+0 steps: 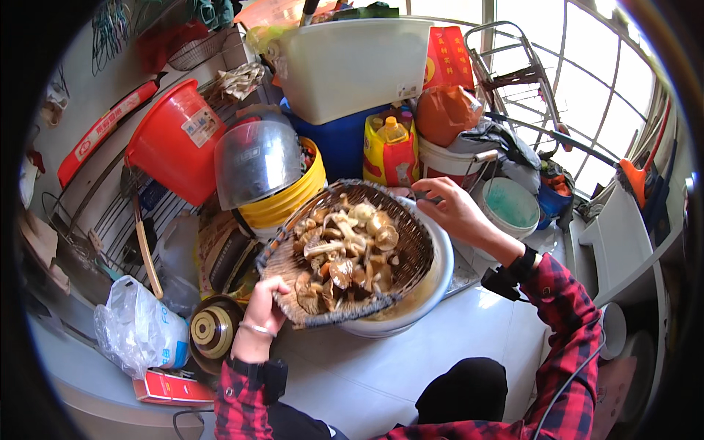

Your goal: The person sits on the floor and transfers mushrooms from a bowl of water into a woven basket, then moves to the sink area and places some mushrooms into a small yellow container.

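Observation:
A woven wicker basket (418, 250) with a dark bound rim is tilted over a pale round basin (443, 264). Wet brown mushrooms (341, 269) lie heaped in it. My left hand (265, 311) grips the basket's near left edge, fingers partly hidden by the weave. Beyond the basket's far right rim, my right hand (452, 209) is raised with fingers bent and slightly apart; a small dark thing shows by its fingertips, and whether it is held is unclear. Brownish liquid (410, 305) is visible in the basin below the basket.
Behind the basin stand a yellow bucket (286, 203), an oil bottle in wrapping (391, 148) and a white bucket (509, 206). A red bucket (176, 143) leans at the left. A brown lidded jar (212, 333) and a plastic bag (140, 324) are near my left forearm.

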A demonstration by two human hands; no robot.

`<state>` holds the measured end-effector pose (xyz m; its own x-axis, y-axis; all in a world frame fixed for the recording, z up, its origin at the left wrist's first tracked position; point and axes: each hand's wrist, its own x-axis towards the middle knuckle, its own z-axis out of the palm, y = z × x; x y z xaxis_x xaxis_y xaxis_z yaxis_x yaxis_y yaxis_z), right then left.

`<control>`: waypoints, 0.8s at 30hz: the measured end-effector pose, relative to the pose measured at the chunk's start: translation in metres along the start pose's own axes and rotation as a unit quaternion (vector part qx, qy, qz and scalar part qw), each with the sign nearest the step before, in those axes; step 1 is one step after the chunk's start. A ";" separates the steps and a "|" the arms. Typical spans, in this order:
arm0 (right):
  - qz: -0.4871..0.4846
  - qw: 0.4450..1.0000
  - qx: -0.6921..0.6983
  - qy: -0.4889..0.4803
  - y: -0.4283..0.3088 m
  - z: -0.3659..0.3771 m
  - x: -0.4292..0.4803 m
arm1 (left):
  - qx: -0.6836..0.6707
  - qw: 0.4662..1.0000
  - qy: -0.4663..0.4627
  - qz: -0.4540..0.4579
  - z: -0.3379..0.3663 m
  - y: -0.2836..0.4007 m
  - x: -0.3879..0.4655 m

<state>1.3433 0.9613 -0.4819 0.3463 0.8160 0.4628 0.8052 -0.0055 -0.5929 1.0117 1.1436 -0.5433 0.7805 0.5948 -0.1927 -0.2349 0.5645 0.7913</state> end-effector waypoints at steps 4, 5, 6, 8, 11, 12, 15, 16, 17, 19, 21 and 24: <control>0.181 0.968 0.159 -0.071 0.018 0.014 -0.005 | -0.006 0.999 0.014 -0.035 0.002 -0.008 0.005; 0.248 0.941 0.208 -0.094 0.019 0.017 -0.012 | 0.005 0.999 0.025 -0.020 0.002 -0.007 0.011; 0.258 0.918 0.278 -0.117 0.020 0.020 -0.016 | 0.012 0.999 0.024 -0.025 0.002 -0.006 0.013; 0.207 0.933 0.267 -0.125 0.021 0.027 -0.019 | 0.033 0.998 0.038 -0.035 0.004 -0.005 0.014; 0.229 0.914 0.315 -0.116 0.025 0.026 -0.019 | -0.002 0.999 0.032 -0.034 0.016 -0.007 0.006; 0.212 0.893 0.379 -0.116 0.028 0.025 -0.019 | 0.003 0.998 0.047 -0.030 0.021 -0.003 0.002; 0.210 0.851 0.470 -0.105 0.039 0.016 -0.023 | 0.013 0.999 0.029 -0.009 0.041 0.012 -0.007; 0.222 0.846 0.474 -0.102 0.042 0.014 -0.023 | 0.023 0.999 0.046 0.001 0.047 0.017 -0.011; 0.210 0.839 0.489 -0.110 0.045 0.014 -0.025 | 0.019 0.999 0.001 0.031 0.053 0.023 -0.014; 0.214 0.858 0.454 -0.109 0.048 0.015 -0.029 | 0.012 0.999 -0.007 0.037 0.065 0.036 -0.015; 0.227 0.876 0.405 -0.132 0.047 0.018 -0.032 | 0.005 0.999 -0.012 0.041 0.075 0.048 -0.017; 0.188 0.919 0.258 -0.230 0.041 0.025 -0.036 | -0.017 0.995 -0.073 0.067 0.084 0.054 -0.022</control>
<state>1.3525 0.9461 -0.5392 0.2184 0.9710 -0.0969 0.2938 -0.1602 -0.9424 1.0302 1.1133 -0.4476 0.8160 0.5781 0.0021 -0.3603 0.5057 0.7838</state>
